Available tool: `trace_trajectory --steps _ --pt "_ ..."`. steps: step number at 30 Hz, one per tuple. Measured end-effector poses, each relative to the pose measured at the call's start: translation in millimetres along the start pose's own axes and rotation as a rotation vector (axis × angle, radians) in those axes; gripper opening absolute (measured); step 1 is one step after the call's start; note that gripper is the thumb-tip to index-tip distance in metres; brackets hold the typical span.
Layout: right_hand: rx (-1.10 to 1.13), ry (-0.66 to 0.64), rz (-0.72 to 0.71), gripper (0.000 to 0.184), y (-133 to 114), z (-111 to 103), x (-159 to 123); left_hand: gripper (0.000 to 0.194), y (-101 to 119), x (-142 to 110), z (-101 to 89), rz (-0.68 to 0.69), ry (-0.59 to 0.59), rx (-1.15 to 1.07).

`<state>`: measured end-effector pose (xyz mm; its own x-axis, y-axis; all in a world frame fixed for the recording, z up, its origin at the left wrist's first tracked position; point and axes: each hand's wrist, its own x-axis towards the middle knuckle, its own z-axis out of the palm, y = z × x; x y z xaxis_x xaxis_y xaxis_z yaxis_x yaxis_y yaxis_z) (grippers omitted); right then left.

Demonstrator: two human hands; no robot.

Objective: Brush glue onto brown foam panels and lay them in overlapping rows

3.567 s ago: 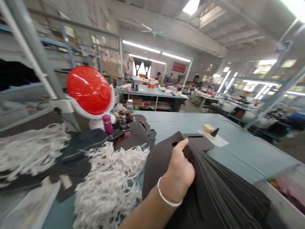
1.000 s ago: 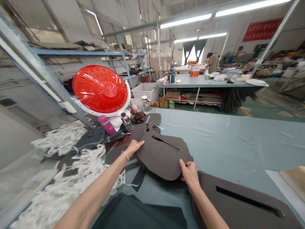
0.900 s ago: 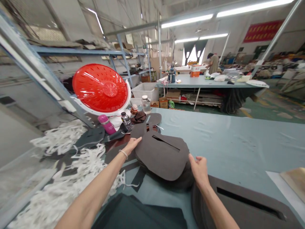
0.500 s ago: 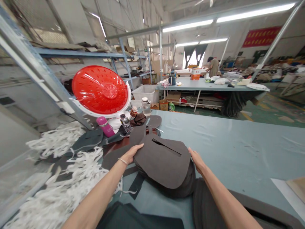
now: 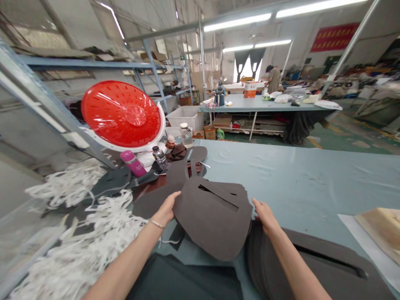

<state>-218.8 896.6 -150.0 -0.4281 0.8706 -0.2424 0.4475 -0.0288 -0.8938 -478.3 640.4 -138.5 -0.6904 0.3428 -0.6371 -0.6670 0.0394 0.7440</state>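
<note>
A dark grey foam-like panel (image 5: pixel 212 221) with rounded corners and a long slit lies in front of me on top of a stack of similar panels, whose edges fan out at the back right. My left hand (image 5: pixel 167 207) pinches its left edge, thumb on top and the other fingers hidden beneath. Just off the right edge is my right hand (image 5: pixel 265 214), thumb stretched forward and fingers loosely bent, with a narrow gap to the panel. At the lower right, partly behind my right forearm, sits another stack of slotted dark panels (image 5: pixel 315 266).
White strips (image 5: pixel 84 250) heap up on the left. Beyond them stand a pink bottle (image 5: pixel 133 163), a dark bottle (image 5: pixel 160 158), a clear jar (image 5: pixel 186 135) and a red colander (image 5: pixel 125 116). A blue-grey tabletop (image 5: pixel 296 179) stretches right; a person (image 5: pixel 273 79) stands far back.
My right hand has come slightly away from the panel's right edge. The top panel has shifted toward me, and edges of panels under it now show at the back right. The view has moved slightly.
</note>
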Motion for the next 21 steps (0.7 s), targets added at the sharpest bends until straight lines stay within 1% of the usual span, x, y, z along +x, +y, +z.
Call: trace_trajectory --steps 2,3,5,6,7,8,9,11,12,14,15,16,18,20,21 --pt "-0.069 0.090 -0.076 0.057 -16.0 -8.3 16.4 0.038 -3.6 -16.4 -7.3 0.013 0.071 -0.060" --pt "-0.097 0.094 -0.141 0.057 -27.6 -10.0 26.9 0.046 -7.0 -27.9 -10.3 -0.034 0.099 -0.099" --pt "-0.173 0.013 -0.263 0.056 -53.7 -7.0 49.1 0.062 -18.5 -57.3 -11.6 -0.223 0.087 -0.205" --pt "-0.220 -0.049 -0.309 0.056 -66.4 -2.2 59.8 0.070 -26.6 -73.9 -9.0 -0.342 0.019 -0.266" --pt "-0.262 -0.117 -0.342 0.055 -77.7 4.3 69.5 0.073 -36.1 -90.4 -4.1 -0.421 -0.079 -0.324" --pt "-0.289 -0.192 -0.359 0.053 -87.0 12.0 77.8 0.073 -46.9 -105.6 2.8 -0.464 -0.203 -0.381" --pt "-0.296 -0.269 -0.359 0.052 -93.9 20.1 84.3 0.071 -58.6 -118.4 11.2 -0.509 -0.298 -0.412" --pt "-0.271 -0.400 -0.298 0.048 -100.0 34.7 91.6 0.065 -82.8 -134.3 30.3 -0.594 -0.399 -0.445" --pt "-0.251 -0.449 -0.241 0.046 -99.3 39.7 92.4 0.064 -94.0 -137.3 40.0 -0.621 -0.424 -0.462" --pt "-0.214 -0.517 -0.105 0.045 -92.3 43.3 89.6 0.062 -111.0 -136.5 59.0 -0.681 -0.439 -0.492" --pt "-0.198 -0.550 -0.037 0.044 -87.1 41.6 86.5 0.062 -115.7 -134.8 68.4 -0.710 -0.442 -0.514" --pt "-0.183 -0.588 0.023 0.044 -81.5 37.8 82.7 0.062 -117.7 -133.6 78.0 -0.725 -0.441 -0.546" --pt "-0.146 -0.661 0.103 0.044 -71.0 25.9 74.2 0.060 -114.7 -134.7 97.3 -0.695 -0.439 -0.648" --pt "-0.109 -0.715 0.131 0.044 -63.7 12.5 66.9 0.056 -108.1 -140.2 114.5 -0.629 -0.412 -0.729" --pt "-0.099 -0.729 0.140 0.044 -61.1 6.6 64.7 0.054 -105.7 -143.8 120.8 -0.611 -0.397 -0.732"
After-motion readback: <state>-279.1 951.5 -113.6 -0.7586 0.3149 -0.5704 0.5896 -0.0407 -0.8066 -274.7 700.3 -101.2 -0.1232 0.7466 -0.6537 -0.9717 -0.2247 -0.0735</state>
